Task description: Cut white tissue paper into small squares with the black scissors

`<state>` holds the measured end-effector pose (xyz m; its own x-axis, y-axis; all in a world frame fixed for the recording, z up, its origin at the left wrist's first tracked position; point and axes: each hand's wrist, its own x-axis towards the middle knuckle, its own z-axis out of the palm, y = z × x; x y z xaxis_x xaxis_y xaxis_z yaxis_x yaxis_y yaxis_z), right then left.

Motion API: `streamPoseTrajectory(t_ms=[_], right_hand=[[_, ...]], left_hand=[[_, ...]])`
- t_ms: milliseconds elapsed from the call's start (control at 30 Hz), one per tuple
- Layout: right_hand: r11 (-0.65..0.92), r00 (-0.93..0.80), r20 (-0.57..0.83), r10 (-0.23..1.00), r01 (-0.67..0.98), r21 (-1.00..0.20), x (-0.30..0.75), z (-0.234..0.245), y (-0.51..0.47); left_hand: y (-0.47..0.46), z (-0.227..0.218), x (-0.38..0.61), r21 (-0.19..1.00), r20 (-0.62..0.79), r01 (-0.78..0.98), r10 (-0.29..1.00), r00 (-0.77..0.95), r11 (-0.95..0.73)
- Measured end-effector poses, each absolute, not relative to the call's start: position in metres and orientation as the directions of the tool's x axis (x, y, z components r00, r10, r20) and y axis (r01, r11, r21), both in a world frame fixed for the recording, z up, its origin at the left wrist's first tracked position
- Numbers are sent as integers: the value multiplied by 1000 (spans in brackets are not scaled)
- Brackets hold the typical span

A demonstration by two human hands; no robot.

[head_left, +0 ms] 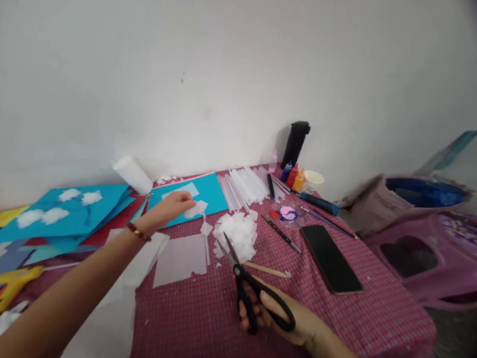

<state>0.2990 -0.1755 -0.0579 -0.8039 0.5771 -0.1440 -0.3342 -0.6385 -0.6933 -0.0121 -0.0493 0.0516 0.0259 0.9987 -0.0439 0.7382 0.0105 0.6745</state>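
Note:
My right hand [282,316] is closed in the handles of black scissors [250,286], low over the red checked tablecloth [355,317]; the blades are parted and point toward a pile of white paper bits [237,232]. My left hand [173,205] reaches far forward and pinches a small white paper piece [196,209] against a blue card sheet [195,195]. A bead bracelet [138,231] circles that wrist. Translucent white sheets [181,260] lie between my arms.
A black phone [330,258] lies right of the scissors, with brushes [281,233], a paint palette [288,212], paint bottles [293,175], a cup [313,180] and a black flask [295,142] behind. Blue cards with white clouds [64,208] lie left. A yellow glue gun [12,287] and pink stool [436,257] flank the table.

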Motion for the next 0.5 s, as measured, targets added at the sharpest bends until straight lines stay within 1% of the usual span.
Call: streamPoseTrajectory(t_ms=[67, 133, 167, 200, 233, 267, 300, 333, 400, 500], right_hand=[[-651, -805, -166, 570, -319, -689, 294, -57, -187], [-657, -798, -185, 574, -314, -685, 289, -55, -195], [-659, -793, -193, 578, -314, -683, 286, -54, -197], [-660, -789, -199, 581, -315, -682, 284, -53, -199], [-658, -785, -201, 586, -317, -683, 281, -52, -200], [-655, -780, -202, 593, -320, -684, 279, -51, -200], [-651, -774, -202, 600, -325, -686, 277, -51, -200], [-645, -768, -201, 608, -330, -689, 275, -51, -200], [-627, -753, -195, 629, -343, -700, 272, -50, -197], [-583, -724, -185, 665, -348, -734, 267, -48, -191]], left_hand=[[-77, 44, -6, 778, -56, 627, 998, 25, 28], [-100, 34, 3, 877, -61, 480, 998, 30, 39], [-110, 30, 8, 930, -67, 365, 997, 27, 53], [-118, 26, 12, 981, -99, 166, 995, 15, 95], [-125, 22, 16, 990, -142, -12, 990, 13, 142], [-130, 18, 18, 970, -186, -156, 982, 22, 187], [-133, 15, 20, 938, -224, -263, 974, 39, 227], [-136, 13, 21, 915, -249, -315, 967, 56, 253], [-138, 8, 20, 893, -268, -354, 960, 81, 279], [-137, 2, 17, 892, -282, -339, 954, 102, 300]])
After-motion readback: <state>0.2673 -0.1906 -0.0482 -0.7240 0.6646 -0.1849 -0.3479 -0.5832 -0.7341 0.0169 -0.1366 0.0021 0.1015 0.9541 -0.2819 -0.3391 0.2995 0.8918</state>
